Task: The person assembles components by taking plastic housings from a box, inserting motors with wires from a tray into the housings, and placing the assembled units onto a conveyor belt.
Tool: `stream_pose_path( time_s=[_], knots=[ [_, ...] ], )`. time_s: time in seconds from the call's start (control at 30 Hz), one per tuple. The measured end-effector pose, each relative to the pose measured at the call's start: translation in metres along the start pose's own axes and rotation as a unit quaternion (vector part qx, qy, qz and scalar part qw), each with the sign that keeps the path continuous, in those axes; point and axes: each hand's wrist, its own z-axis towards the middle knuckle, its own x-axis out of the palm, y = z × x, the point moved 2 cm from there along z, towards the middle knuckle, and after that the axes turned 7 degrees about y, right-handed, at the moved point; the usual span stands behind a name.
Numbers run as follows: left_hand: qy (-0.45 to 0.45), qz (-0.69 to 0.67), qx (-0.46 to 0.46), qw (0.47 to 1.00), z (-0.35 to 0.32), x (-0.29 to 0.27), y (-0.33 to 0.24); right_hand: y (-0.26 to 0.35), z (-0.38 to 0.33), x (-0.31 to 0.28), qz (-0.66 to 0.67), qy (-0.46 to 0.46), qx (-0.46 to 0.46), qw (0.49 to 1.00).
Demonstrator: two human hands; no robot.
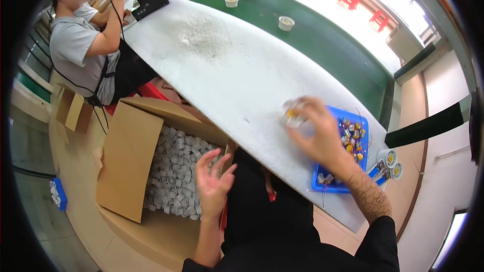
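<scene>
My right hand (320, 133) reaches over the white table, its fingers curled around a small round white housing with a yellow centre (292, 113). Motion blurs that piece, so its details are hard to read. Beneath and beside the right forearm lies a blue tray (364, 130) of small silver-and-yellow parts with thin wires. My left hand (214, 184) is raised with its fingers apart and nothing in it, beside the table edge. Just left of it stands an open cardboard box (123, 161) filled with many white cup-shaped plastic pieces (176, 174).
Two similar round pieces (286, 23) sit on the green conveyor belt (322, 40) behind the table. White round parts and blue-handled items (380, 168) lie right of the tray. A co-worker (80, 40) sits at the far left near a black box (151, 1). Pale crumbs (204, 38) dust the tabletop.
</scene>
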Motion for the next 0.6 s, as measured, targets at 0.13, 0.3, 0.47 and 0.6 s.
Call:
stream_pose_path(
  time_s=[0.13,0.3,0.47,0.6],
  knots=[
    [-0.114,0.257,-0.044,0.959,-0.023,-0.136,0.036,-0.101,0.061,-0.031,-0.007,-0.165,0.200,0.966],
    [-0.017,0.592,-0.351,0.725,-0.075,-0.362,0.181,-0.232,0.061,-0.031,-0.161,-0.159,0.242,0.944],
    [-0.001,0.463,-0.555,0.691,-0.179,-0.448,0.277,-0.192,0.059,-0.046,-0.177,-0.136,0.216,0.951],
    [0.189,0.620,-0.504,0.571,-0.170,-0.432,0.325,-0.111,0.039,-0.053,-0.125,-0.078,0.145,0.979]
  ],
)
